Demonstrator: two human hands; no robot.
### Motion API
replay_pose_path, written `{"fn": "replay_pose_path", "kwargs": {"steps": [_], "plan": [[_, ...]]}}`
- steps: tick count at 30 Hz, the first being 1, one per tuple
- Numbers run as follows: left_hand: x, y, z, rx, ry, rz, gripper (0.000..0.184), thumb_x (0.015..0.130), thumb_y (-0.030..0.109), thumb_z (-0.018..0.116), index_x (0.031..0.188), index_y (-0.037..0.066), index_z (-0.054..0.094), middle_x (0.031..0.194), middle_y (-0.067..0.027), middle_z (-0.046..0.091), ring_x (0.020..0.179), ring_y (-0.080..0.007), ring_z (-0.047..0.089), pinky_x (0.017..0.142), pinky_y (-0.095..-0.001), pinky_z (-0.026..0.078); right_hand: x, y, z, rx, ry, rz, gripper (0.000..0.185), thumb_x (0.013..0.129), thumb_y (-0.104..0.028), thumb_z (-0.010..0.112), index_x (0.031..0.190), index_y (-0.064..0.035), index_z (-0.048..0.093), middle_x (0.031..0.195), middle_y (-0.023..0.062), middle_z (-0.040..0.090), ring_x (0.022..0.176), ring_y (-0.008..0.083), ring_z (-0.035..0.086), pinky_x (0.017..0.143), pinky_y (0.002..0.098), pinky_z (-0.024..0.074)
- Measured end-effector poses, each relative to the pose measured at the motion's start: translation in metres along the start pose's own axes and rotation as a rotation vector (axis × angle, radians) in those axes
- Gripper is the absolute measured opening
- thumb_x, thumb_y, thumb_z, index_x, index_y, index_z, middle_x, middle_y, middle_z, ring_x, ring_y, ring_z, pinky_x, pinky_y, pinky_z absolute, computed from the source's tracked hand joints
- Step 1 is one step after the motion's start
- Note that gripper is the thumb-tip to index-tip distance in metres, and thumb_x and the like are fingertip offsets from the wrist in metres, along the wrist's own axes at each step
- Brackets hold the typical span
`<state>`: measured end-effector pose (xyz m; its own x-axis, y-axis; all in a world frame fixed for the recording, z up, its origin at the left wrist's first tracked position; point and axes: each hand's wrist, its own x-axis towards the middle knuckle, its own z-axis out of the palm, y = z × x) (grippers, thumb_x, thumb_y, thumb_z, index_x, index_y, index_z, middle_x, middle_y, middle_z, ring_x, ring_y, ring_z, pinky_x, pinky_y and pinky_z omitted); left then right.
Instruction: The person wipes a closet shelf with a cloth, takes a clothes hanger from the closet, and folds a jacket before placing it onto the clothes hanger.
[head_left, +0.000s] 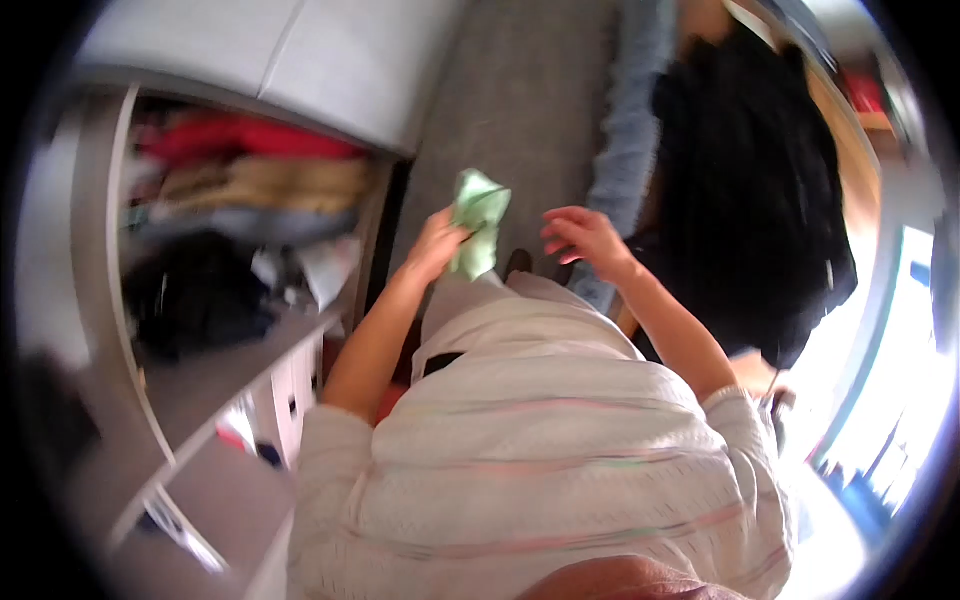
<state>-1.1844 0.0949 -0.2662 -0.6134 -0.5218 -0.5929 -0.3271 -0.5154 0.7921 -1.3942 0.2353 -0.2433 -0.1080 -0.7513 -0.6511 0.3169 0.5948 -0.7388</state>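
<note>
A small light green cloth (481, 215) is gripped in my left hand (437, 245), its upper part standing above the fingers and a loose end hanging below. My right hand (588, 240) is held a little to the right of the cloth, apart from it. Its fingers are loosely spread and slightly bent, with nothing in them. Both hands are in front of my body, over the grey floor (520, 90). Motion blurs the edges of the cloth, and its exact kind cannot be made out.
On the left, an open cabinet shelf (215, 375) holds a stack of folded clothes (260, 180) and a dark bundle (200, 295). White cabinet doors (330, 60) stand beyond. At right, a large black garment (755, 190) lies over furniture, beside a strip of blue fabric (630, 120).
</note>
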Motion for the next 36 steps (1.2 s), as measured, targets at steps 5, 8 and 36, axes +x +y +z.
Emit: {"fn": "replay_pose_path", "kwargs": {"steps": [5,8,36], "plan": [[0.038,-0.014,-0.016,0.060,-0.038,-0.050,0.033,0.077,-0.002,0.043,0.108,0.000,0.055,0.095,-0.0068,0.060,0.084,-0.0152,0.058,0.076,-0.0287,0.045,-0.002,0.034,-0.022,0.163,0.103,0.034,0.029,0.086,-0.023,0.055,0.108,-0.0036,0.056,0.091,0.0055,0.062,0.073,0.0120,0.061,0.057,0.0242,0.0497],[0.067,-0.003,-0.021,0.059,-0.065,-0.112,0.032,0.077,0.000,0.046,0.107,0.001,0.055,0.094,-0.0053,0.059,0.084,-0.0142,0.056,0.077,-0.0281,0.044,0.007,0.036,-0.023,0.222,0.142,0.079,0.028,0.085,-0.022,0.055,0.107,-0.0034,0.057,0.088,0.0051,0.062,0.070,0.0122,0.061,0.056,0.0248,0.0491],[0.508,0.285,0.090,0.591,-0.261,0.007,0.034,0.071,-0.002,0.049,0.104,-0.002,0.053,0.094,-0.0088,0.059,0.083,-0.0203,0.058,0.074,-0.0326,0.046,-0.171,0.153,-0.336,0.028,2.108,-0.008,0.051,0.076,-0.028,0.066,0.117,-0.0010,0.050,0.096,0.0137,0.061,0.084,0.0238,0.060,0.071,0.0311,0.0496]]}}
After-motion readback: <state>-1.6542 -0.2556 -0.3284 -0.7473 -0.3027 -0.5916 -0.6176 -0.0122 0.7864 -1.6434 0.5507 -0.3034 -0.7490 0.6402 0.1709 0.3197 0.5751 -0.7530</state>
